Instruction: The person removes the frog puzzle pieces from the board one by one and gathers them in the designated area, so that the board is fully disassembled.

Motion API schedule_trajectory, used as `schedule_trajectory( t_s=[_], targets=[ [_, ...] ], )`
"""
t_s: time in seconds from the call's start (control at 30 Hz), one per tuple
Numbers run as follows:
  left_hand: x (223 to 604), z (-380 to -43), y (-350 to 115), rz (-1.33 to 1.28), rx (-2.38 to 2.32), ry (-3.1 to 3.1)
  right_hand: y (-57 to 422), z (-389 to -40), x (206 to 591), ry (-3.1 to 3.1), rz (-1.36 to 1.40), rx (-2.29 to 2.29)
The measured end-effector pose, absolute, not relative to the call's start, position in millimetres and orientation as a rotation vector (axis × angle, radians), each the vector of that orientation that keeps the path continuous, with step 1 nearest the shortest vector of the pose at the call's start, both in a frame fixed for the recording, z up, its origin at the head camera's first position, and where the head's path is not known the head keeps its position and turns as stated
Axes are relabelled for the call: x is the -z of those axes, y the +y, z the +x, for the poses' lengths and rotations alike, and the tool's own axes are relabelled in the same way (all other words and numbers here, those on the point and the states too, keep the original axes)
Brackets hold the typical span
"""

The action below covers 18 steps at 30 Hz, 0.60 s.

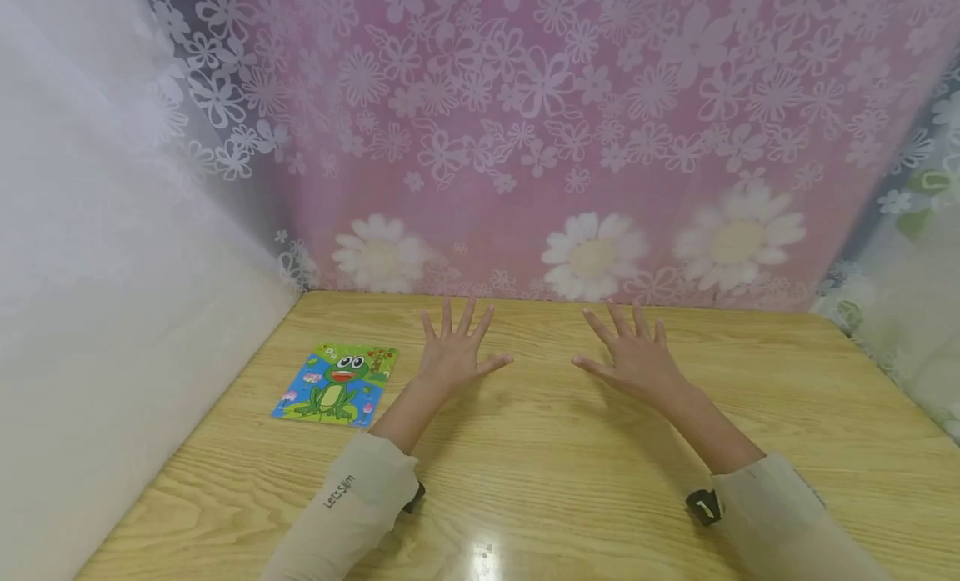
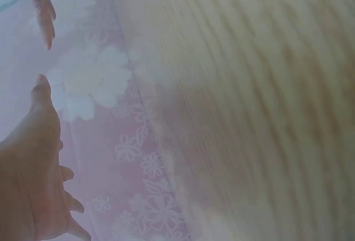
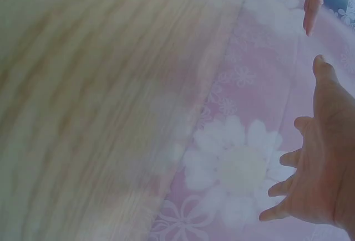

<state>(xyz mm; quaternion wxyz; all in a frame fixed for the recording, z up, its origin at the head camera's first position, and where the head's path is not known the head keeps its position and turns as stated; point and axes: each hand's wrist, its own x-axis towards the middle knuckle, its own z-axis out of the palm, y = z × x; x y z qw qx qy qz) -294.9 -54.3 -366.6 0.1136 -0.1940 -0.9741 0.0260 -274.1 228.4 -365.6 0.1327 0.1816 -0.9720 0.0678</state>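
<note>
Card [image 1: 337, 385] with a printed frog is laid flat on the bench [image 1: 525, 464], picture side up, the frog's head turned toward the flowered cloth [image 1: 480, 147] beyond the card; so turned, the picture can be read upright from the near side, which is perhaps why it was set that way. The left grip [image 1: 450, 356] is held to the right of the card, its fingers straight and fanned, its thumb pointed away from the card; nothing is held in it. The right grip [image 1: 641, 360] is held well to the right of the card, likewise fanned and bare of any object, its thumb pointed back toward the card's side. Judging by the wrist views, both seem to be held above the bench, spread perhaps so that every finger is shown. The card is touched by no finger, and nearly all of its picture is kept in sight by its place to the side. Whether its near right corner is met by the left forearm [image 1: 408, 414] cannot be told. Left of the card, a white sheet [image 1: 112, 231] is hung, apparently as a screen.
</note>
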Motion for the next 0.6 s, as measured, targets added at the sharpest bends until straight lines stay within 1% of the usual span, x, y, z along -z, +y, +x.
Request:
schedule_trajectory(
  t_s=[0.4,0.6],
  targets=[
    [370.4,-295.6,-57.1,-0.572,0.002,-2.877,223.9,-269.4,363.4,-2.817,0.537,-0.176],
    [372.3,-297.4,-58.0,-0.564,-0.037,-2.877,222.5,-268.3,362.5,-2.821,0.533,-0.156]
  ],
)
